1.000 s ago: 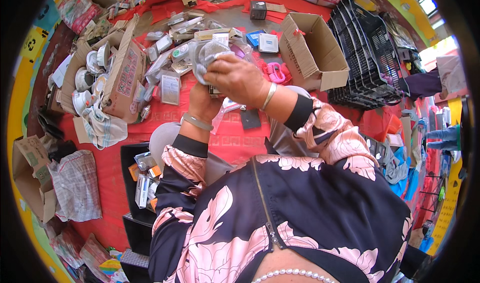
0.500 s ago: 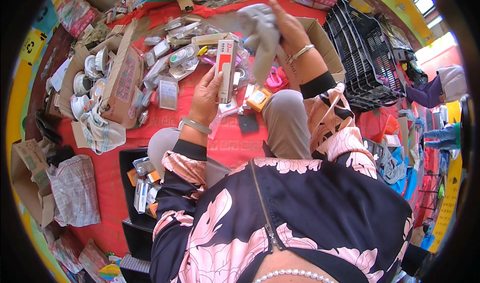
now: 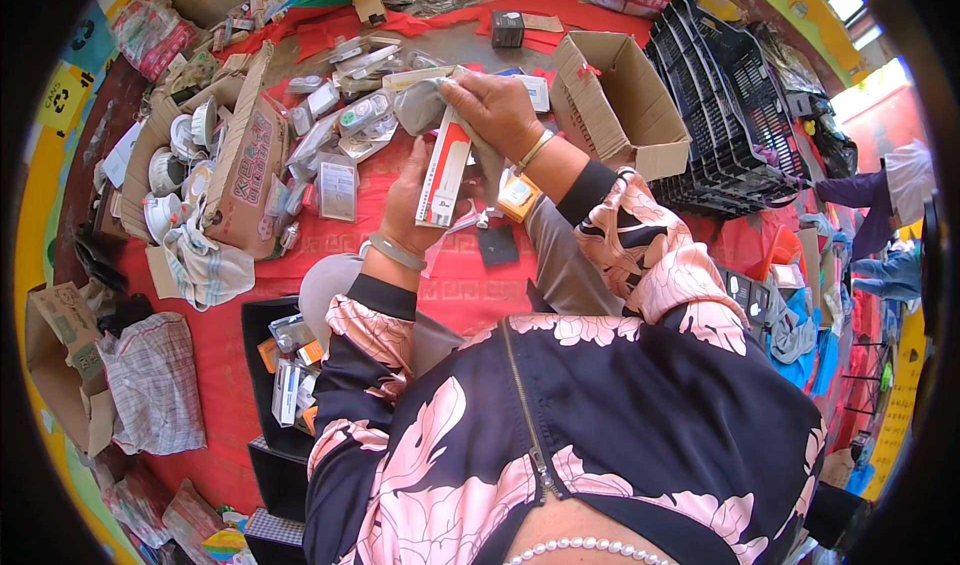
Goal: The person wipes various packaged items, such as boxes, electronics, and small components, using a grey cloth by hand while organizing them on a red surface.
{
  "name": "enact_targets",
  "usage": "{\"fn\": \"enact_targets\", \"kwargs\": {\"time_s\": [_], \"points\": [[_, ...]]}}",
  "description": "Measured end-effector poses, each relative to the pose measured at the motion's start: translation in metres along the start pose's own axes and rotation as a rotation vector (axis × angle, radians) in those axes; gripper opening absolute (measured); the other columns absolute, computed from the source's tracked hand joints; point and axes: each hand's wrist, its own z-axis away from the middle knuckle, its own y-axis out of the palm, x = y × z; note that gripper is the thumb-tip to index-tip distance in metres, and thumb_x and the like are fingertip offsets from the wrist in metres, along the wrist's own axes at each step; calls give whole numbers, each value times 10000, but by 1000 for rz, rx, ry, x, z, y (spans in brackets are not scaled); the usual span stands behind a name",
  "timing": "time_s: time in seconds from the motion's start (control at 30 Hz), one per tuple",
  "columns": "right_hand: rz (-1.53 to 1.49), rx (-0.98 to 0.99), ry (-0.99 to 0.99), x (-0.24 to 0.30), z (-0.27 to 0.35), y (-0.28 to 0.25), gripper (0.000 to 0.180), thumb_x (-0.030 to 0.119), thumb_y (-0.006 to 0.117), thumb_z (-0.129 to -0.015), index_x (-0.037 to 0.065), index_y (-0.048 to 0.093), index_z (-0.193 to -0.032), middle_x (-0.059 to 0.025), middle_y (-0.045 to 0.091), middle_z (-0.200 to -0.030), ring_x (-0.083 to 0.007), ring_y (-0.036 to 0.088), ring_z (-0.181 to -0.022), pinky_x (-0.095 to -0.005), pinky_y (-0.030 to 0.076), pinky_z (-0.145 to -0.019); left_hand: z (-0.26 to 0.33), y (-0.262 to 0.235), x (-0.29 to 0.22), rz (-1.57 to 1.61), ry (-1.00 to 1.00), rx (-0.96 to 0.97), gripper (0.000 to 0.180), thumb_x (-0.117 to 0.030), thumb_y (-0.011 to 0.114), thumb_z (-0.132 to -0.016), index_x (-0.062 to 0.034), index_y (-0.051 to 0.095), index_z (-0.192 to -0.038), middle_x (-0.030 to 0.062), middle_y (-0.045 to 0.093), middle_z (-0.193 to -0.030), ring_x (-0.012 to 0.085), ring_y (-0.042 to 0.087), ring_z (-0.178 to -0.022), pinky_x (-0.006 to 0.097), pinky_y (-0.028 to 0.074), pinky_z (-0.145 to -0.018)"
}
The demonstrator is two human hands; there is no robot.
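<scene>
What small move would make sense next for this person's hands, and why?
Probably a wipe of the grey cloth down the red-and-white box: the right hand holds the cloth at the box's upper end, and the left hand grips the box's side, leaving most of its front face uncovered.

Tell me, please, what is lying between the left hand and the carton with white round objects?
In the head view, a flat, pale rectangular package and a few smaller packages lie on the red sheet between the left hand and the carton.
</scene>
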Motion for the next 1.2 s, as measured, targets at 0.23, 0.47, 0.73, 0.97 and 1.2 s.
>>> {"fn": "enact_targets", "kwargs": {"time_s": [0.23,0.47,0.73,0.97,1.2], "points": [[169,-217,145,-7,-18,-10,334,373,470,-898,90,610,-789,-160,614,-754,-360,589,-701,-437,466,-608,-9,-24,5,-190,163,-205,416,-387,370,-961,-33,534,-1105,115,622,-923,243,621,-741,356,529,-634],[145,107,-289,-7,19,51,209,272,539,-870,103,650,-922,-111,628,-1018,-334,541,-1072,-420,432,-861,-17,-28,6,-13,290,-327,491,-430,257,-970,-48,484,-1179,116,582,-1095,255,596,-932,410,506,-784],[56,272,-283,39,58,49,144,174,587,-833,70,626,-924,-89,624,-996,-284,543,-1064,-391,402,-904,-16,-51,-9,23,525,-391,611,-562,235,-915,-89,520,-1177,98,586,-1119,249,569,-994,388,455,-887],[-269,280,-327,57,68,30,165,115,613,-831,26,623,-971,-92,627,-1000,-267,563,-1025,-358,435,-891,-6,-50,-17,179,518,-95,554,-536,336,-898,-84,540,-1144,100,600,-1066,248,578,-941,379,472,-851],[-1214,-41,428,45,-6,-6,233,203,542,-905,-2,653,-905,-14,640,-842,-93,581,-747,-231,468,-701,-4,-36,-21,96,457,-269,429,-472,444,-913,-102,564,-1094,70,635,-952,222,617,-832,349,511,-725]]}}
